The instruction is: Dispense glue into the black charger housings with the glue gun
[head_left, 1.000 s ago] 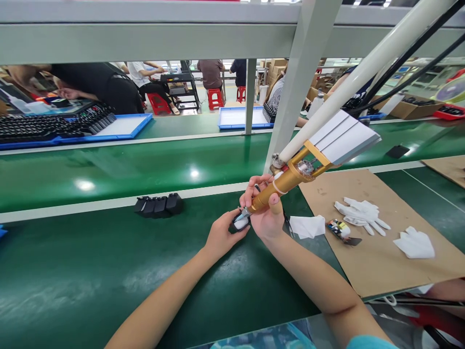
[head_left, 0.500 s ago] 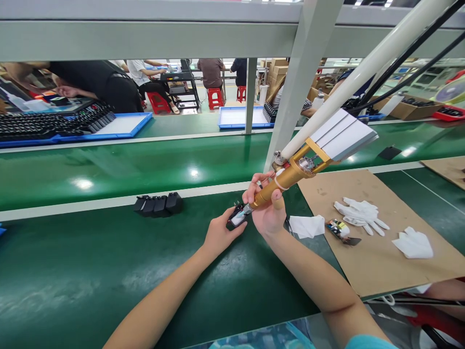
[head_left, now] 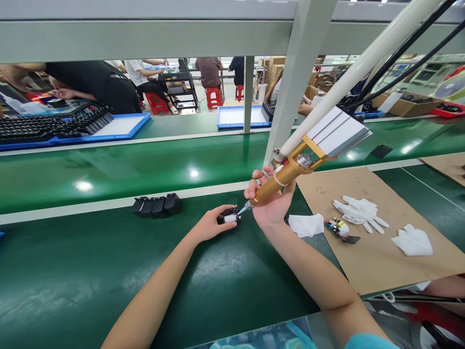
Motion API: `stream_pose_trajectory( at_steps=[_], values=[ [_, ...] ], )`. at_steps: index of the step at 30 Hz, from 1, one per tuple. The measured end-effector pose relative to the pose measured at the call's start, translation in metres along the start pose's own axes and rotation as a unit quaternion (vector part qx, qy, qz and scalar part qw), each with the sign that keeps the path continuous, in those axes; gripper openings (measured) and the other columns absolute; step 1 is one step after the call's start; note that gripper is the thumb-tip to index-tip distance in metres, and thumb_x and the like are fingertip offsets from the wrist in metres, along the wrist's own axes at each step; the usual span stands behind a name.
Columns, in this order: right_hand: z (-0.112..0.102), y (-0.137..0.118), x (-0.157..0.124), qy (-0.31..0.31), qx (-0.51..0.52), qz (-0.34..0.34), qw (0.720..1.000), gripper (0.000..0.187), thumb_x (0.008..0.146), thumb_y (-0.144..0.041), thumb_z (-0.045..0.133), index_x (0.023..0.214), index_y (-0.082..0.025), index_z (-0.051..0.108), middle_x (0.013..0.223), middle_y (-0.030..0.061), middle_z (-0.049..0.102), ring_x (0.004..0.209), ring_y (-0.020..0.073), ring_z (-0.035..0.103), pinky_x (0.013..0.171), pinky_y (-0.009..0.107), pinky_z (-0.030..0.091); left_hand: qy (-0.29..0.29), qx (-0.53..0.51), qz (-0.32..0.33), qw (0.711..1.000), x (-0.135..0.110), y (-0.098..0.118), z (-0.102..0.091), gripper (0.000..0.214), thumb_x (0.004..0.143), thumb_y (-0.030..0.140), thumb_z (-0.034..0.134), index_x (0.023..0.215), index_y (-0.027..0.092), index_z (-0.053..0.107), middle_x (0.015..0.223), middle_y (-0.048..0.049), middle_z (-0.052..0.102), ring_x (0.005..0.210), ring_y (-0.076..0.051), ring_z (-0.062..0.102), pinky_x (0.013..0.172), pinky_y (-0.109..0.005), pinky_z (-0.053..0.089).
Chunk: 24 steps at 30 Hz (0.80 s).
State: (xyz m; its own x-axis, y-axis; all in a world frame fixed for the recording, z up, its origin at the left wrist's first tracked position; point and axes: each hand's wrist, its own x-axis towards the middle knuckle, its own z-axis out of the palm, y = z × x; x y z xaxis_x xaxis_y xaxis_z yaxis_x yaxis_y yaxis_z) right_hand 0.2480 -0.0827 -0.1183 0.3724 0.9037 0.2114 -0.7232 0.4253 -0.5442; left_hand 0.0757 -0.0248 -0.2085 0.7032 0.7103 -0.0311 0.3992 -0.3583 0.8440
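Note:
In my left hand (head_left: 209, 224) is a small black housing (head_left: 229, 216) with a white part and small components showing inside. My right hand (head_left: 271, 201) is wrapped round a gold glue dispensing gun (head_left: 276, 181), which hangs at a slant from a white pole. The gun's pale blue nozzle tip (head_left: 242, 210) points down and left, at the right end of the housing; whether it touches cannot be told. Several black housings (head_left: 157, 206) stand in a row on the green work surface to the left.
On the right, a cardboard sheet (head_left: 327, 191) bears a white glove (head_left: 359, 213), a circuit board (head_left: 338, 227) and a crumpled white cloth (head_left: 413, 241). A white post (head_left: 283, 92) and the slanting pole (head_left: 363, 58) rise ahead. Other people sit or lean beyond the line.
My left hand has moved left with the housing, which has turned more level. The gun has shifted slightly, and its blue nozzle tip now shows more fully.

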Motion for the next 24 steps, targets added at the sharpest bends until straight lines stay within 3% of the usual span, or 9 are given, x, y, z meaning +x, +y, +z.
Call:
stream_pose_trajectory(
  at_steps=[4,6,9,13,16,21,24],
  values=[
    [-0.002,-0.001,0.006,0.022,-0.003,0.013,1.000,0.045,0.084,-0.064,0.035,0.093,-0.022,0.049,0.079,-0.0017,0.056,0.046,0.0087,0.050,0.047,0.026,0.044,0.035,-0.138,-0.018,0.990,0.011,-0.001,0.006,0.052,0.096,0.051,0.029,0.127,0.022,0.058,0.130,-0.0074,0.058,0.122,-0.024,0.053,0.102,-0.041,0.042],
    [-0.003,-0.001,0.007,0.023,-0.005,0.011,1.000,0.042,0.084,-0.061,0.037,0.093,-0.022,0.049,0.077,-0.0022,0.056,0.046,0.0085,0.050,0.047,0.026,0.044,0.047,-0.141,-0.021,0.989,0.014,0.000,0.013,0.052,0.096,0.050,0.028,0.124,0.021,0.061,0.128,-0.0068,0.060,0.121,-0.023,0.053,0.105,-0.042,0.039],
    [-0.004,-0.001,0.008,0.021,-0.007,0.006,1.000,0.038,0.084,-0.057,0.040,0.093,-0.022,0.050,0.076,-0.0026,0.056,0.045,0.0082,0.049,0.048,0.026,0.044,0.067,-0.053,0.016,0.996,0.011,0.006,0.018,0.041,0.093,0.046,0.043,0.121,0.022,0.062,0.120,-0.0058,0.064,0.111,-0.021,0.059,0.102,-0.038,0.042],
    [-0.006,-0.001,0.009,0.019,-0.011,0.002,1.000,0.033,0.082,-0.052,0.045,0.092,-0.022,0.051,0.075,-0.0031,0.055,0.046,0.0078,0.049,0.048,0.025,0.044,0.111,0.096,0.098,0.984,0.002,0.013,0.020,0.030,0.089,0.040,0.055,0.112,0.024,0.066,0.099,-0.0048,0.068,0.089,-0.017,0.062,0.082,-0.031,0.050],
    [-0.007,0.000,0.010,0.022,-0.019,-0.001,1.000,0.031,0.082,-0.051,0.045,0.092,-0.022,0.051,0.074,-0.0034,0.055,0.046,0.0075,0.049,0.048,0.024,0.044,0.127,0.140,0.143,0.972,-0.001,0.012,0.025,0.026,0.090,0.038,0.055,0.107,0.023,0.065,0.095,-0.0049,0.067,0.088,-0.017,0.061,0.080,-0.031,0.050],
    [-0.008,0.001,0.011,0.015,-0.020,-0.008,1.000,0.027,0.082,-0.046,0.045,0.093,-0.022,0.051,0.074,-0.0029,0.055,0.046,0.0074,0.048,0.048,0.024,0.044,0.145,0.172,0.139,0.964,0.001,0.010,0.034,0.023,0.092,0.037,0.051,0.104,0.020,0.062,0.096,-0.0042,0.066,0.088,-0.016,0.061,0.080,-0.030,0.049],
    [-0.008,0.001,0.011,0.014,-0.017,-0.006,1.000,0.025,0.082,-0.044,0.045,0.093,-0.022,0.051,0.074,-0.0028,0.055,0.046,0.0074,0.048,0.048,0.024,0.043,0.130,0.241,0.149,0.950,0.000,0.010,0.039,0.026,0.095,0.033,0.044,0.112,0.021,0.060,0.101,-0.0052,0.066,0.091,-0.018,0.060,0.082,-0.031,0.047]
  ],
)
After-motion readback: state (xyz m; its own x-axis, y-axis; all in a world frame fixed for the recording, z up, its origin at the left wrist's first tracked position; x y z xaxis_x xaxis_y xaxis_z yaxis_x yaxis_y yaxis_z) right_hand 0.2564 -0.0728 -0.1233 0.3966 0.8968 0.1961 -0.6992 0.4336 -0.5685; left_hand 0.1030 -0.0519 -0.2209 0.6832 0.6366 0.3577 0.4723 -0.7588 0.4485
